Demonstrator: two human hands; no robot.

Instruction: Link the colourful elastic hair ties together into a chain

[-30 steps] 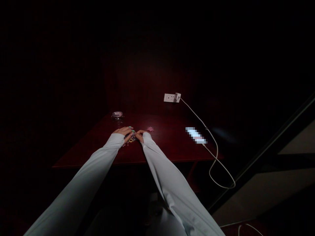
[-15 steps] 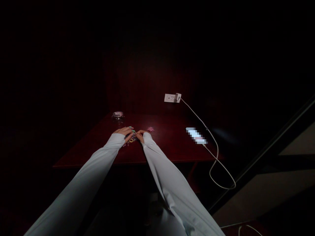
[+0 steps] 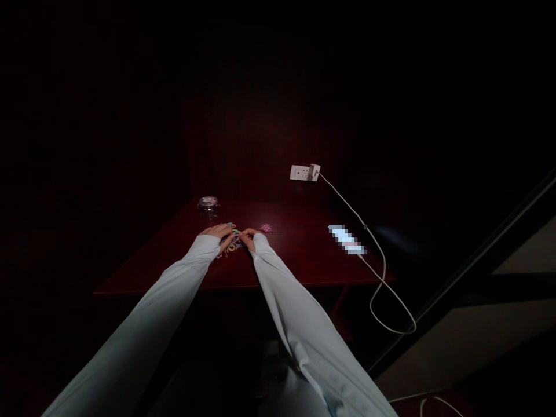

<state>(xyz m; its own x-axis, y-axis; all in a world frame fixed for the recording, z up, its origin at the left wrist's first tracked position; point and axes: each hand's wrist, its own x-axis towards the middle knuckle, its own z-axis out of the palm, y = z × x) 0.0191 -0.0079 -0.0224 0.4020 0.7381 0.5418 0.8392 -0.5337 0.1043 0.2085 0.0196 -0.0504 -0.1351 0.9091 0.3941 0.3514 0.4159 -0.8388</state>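
Observation:
On the dark red table, a heap of small coloured loops (image 3: pixel 231 248), which look like hair ties, lies between my two hands. My left hand (image 3: pixel 219 231) rests over the heap's left side, fingers stretched out and thumb apart, and hides part of it. From the right, my right hand (image 3: pixel 248 237) reaches to the heap's edge with fingers bent together. What sits between those fingertips is too small and dark to make out. Just beyond my right hand is a small pile of pink pieces (image 3: pixel 266 228), apart from the heap.
A clear lidded jar (image 3: pixel 208 205) stands at the table's (image 3: pixel 182 272) back left. To the right lies a lit, blurred phone (image 3: pixel 346 239) on a white cable (image 3: pixel 384 267), which runs to a charger (image 3: pixel 314 171) in the wall socket (image 3: pixel 297 173) and loops past the table edge.
My right hand's fingers have shifted very slightly at the heap's edge, and a green loop between the hands shows a little differently. My left hand stays nearly still.

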